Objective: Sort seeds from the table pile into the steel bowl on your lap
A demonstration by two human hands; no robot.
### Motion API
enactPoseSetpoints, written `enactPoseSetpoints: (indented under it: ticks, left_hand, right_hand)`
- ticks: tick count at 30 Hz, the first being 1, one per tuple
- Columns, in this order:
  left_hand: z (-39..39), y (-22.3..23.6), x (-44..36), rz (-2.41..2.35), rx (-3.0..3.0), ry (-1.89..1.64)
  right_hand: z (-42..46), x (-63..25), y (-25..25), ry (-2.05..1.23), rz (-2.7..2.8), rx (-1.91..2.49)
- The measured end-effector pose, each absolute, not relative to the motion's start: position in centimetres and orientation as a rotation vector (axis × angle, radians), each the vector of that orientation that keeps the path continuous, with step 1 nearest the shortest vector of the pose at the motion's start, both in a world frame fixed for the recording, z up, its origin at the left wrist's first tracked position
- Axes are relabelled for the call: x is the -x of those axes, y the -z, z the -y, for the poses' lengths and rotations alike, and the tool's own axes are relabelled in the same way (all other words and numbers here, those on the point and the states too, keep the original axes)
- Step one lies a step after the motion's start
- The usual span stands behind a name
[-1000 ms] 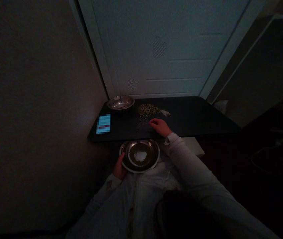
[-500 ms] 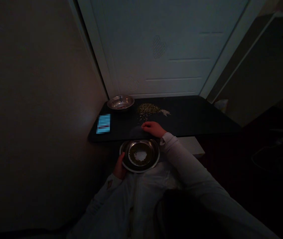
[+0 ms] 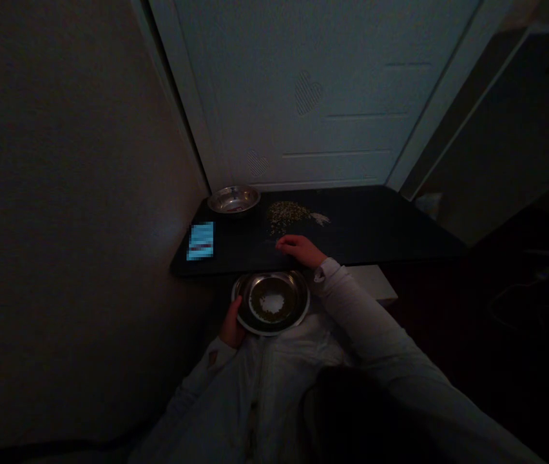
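Observation:
My left hand (image 3: 232,326) is closed on the left rim of a shiny metal bowl (image 3: 299,289), held at my lap just below the table's front edge. Small greenish grains (image 3: 260,301) lie in the bowl around a pale patch in its middle. Over the front of the dark table, my right hand (image 3: 300,250) has its fingers drawn together, pointing left. Whatever they may hold is too small to make out. Just beyond this hand spreads a pile of mixed greenish and pale grains (image 3: 288,212), with a small heap of whitish grains (image 3: 320,219) at its right.
A second metal bowl (image 3: 234,200) stands at the back left of the dark table (image 3: 381,225). In front of it lies a blurred bright blue rectangle (image 3: 200,241). A white box (image 3: 375,282) sits below the front edge. A white door panel (image 3: 342,135) rises behind.
My right hand has shifted very slightly to the right, fingers still together. My left hand and the bowl stay in place.

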State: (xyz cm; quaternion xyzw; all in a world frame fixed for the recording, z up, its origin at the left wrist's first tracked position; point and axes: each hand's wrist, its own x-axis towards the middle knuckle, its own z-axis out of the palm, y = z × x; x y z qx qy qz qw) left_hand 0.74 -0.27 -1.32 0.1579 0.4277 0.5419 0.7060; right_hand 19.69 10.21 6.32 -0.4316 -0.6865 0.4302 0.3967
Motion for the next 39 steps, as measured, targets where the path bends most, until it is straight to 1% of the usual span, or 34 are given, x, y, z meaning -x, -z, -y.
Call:
enactPoseSetpoints:
  ticks: [4, 7, 10, 17, 21, 26, 34, 39]
  left_hand:
    - [0.3, 1.6, -0.6, -0.960, -0.381, -1.239]
    - [0.4, 1.8, -0.4, -0.962, -0.417, -1.264]
    - [0.4, 1.7, -0.4, -0.947, -0.430, -1.267]
    - [0.3, 2.1, -0.2, -0.950, -0.418, -1.276]
    - [0.2, 1.8, -0.3, -0.955, -0.382, -1.253]
    - [0.3, 0.9, -0.7, -0.973, -0.345, -1.220]
    - [0.1, 2.1, -0.2, -0.984, -0.400, -1.262]
    - [0.2, 1.9, -0.2, -0.998, -0.393, -1.256]
  right_hand:
    - [-11.3, -21.1, -6.2, -0.872, 1.386, 1.203]
    - [-12.4, -22.9, -5.9, -0.678, 1.252, 1.348]
    - [-13.0, -24.0, -5.5, -0.583, 1.322, 1.449]
    - [-12.6, -23.6, -5.4, -0.486, 1.498, 1.524]
    - [-12.3, -23.5, -5.7, -0.463, 1.498, 1.555]
    - [-12.3, -23.6, -5.8, -0.551, 1.489, 1.523]
    - [-12.0, -23.5, -6.0, -0.552, 1.513, 1.519]
    - [-11.7, -23.5, -6.2, -0.577, 1.472, 1.509]
